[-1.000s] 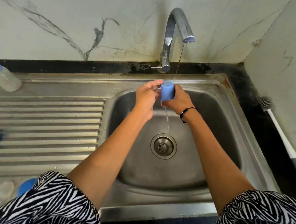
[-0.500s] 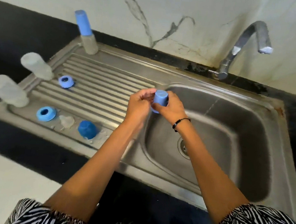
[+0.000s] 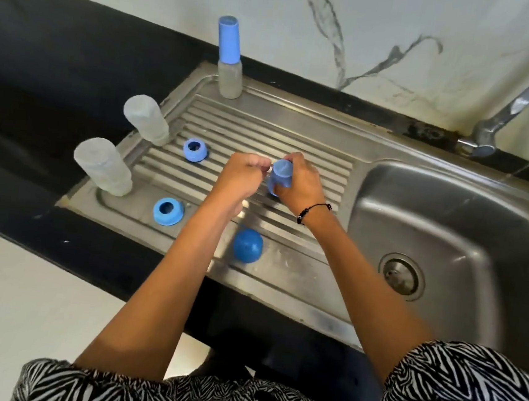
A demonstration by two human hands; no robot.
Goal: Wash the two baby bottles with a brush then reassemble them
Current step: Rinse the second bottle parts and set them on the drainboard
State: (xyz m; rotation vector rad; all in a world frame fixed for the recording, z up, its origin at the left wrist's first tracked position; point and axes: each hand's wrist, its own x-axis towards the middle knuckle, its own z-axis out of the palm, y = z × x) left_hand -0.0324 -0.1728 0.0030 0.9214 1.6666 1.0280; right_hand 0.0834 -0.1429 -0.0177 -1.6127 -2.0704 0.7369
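Observation:
My right hand (image 3: 300,184) grips a blue bottle cap (image 3: 281,173) just above the ribbed drainboard (image 3: 323,147). My left hand (image 3: 243,175) hovers beside it with curled fingers near the cap's top; contact is unclear. Two clear bottle bodies (image 3: 146,119) (image 3: 103,165) stand upside down at the drainboard's left edge. Two blue screw rings (image 3: 194,150) (image 3: 167,211) lie on the ribs. Another blue cap (image 3: 248,245) sits near the front edge.
A tall bottle with a blue top (image 3: 230,58) stands at the drainboard's back corner. The sink basin (image 3: 467,226) with its drain (image 3: 402,276) lies to the right, under the tap (image 3: 511,104). A black counter edge runs in front.
Both hands carried the blue cap from under the tap leftward over the drainboard and lowered it toward the ribs. The view swung left.

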